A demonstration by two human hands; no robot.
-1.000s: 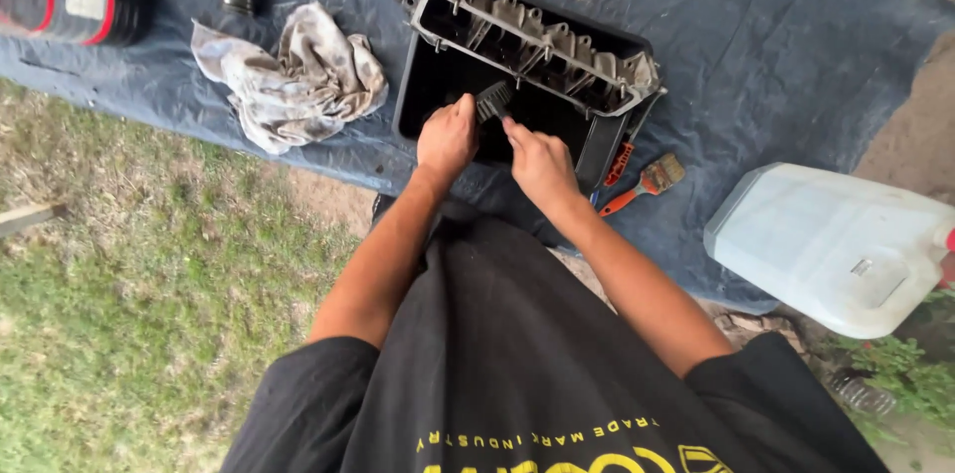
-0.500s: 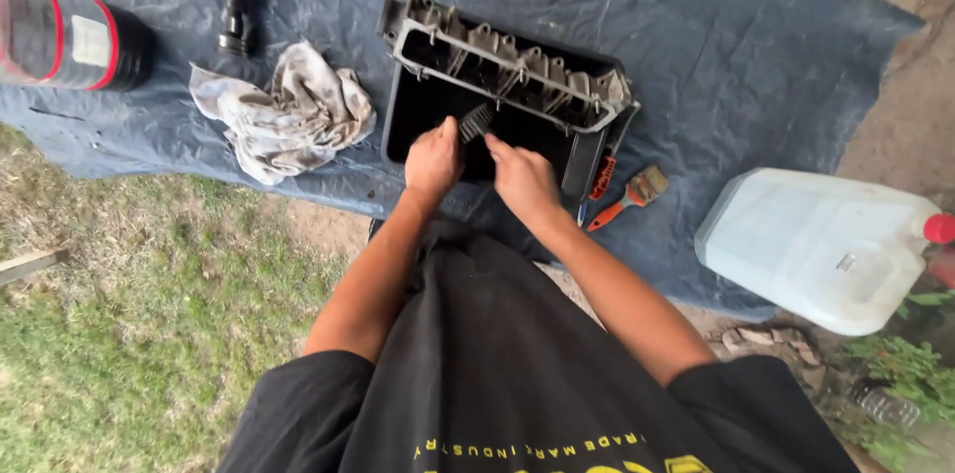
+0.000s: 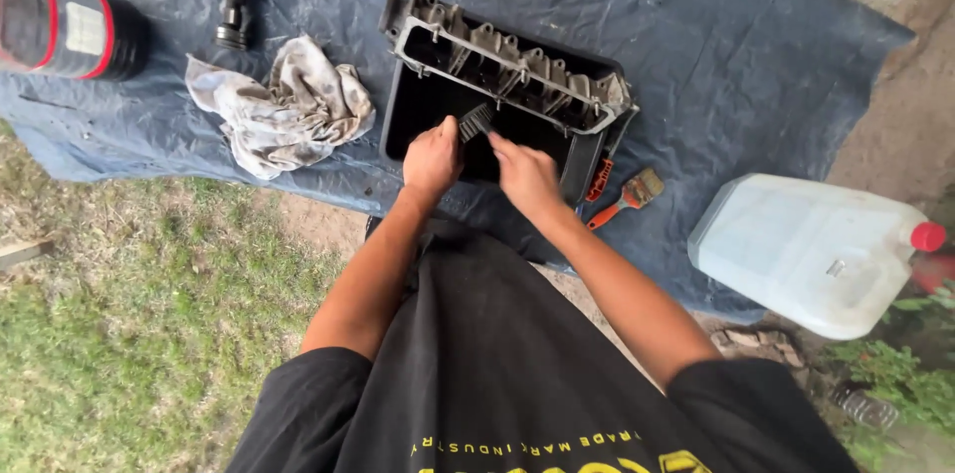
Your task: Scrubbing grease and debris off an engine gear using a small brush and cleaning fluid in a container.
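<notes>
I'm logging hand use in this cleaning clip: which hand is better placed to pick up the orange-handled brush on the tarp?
Probably the right hand: the orange-handled brush lies just to its right, beside the tray. The left hand already grips a black brush.

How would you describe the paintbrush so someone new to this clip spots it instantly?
Start at the blue tarp spread on the ground and find the black tray holding the grey metal engine part. Just off the tray's right corner, toward the white jerrycan, lies the paintbrush. Its orange handle and tan bristles set it apart; no hand touches it.
</notes>
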